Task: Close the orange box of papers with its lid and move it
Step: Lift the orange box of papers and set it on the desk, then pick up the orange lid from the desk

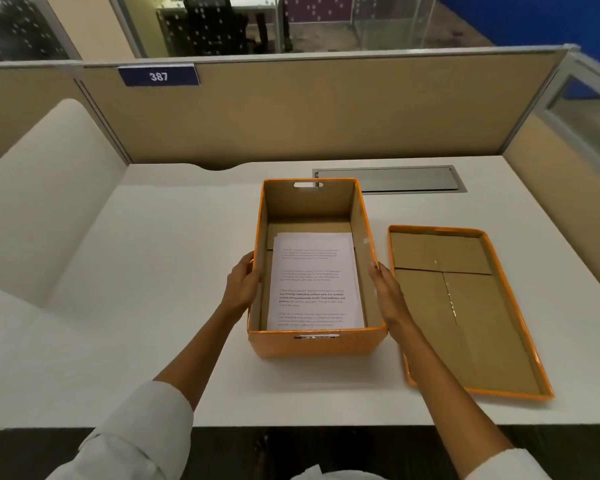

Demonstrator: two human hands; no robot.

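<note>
Orange box (314, 346) flanked — left hand (242, 283), right hand (385, 289) flat, open against its sides.

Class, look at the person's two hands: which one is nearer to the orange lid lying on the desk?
Right. The right hand is beside the lid; the left hand is across the orange box.

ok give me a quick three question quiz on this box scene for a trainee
1. True or false: the lid is already on the orange box.
2. Which side of the box is the lid on? A) left B) right C) behind
3. What lies inside the box?

Key:
1. False; it lies upside down on the desk.
2. B
3. Printed papers. The left hand and right hand rest against the box's outer side walls.
</note>
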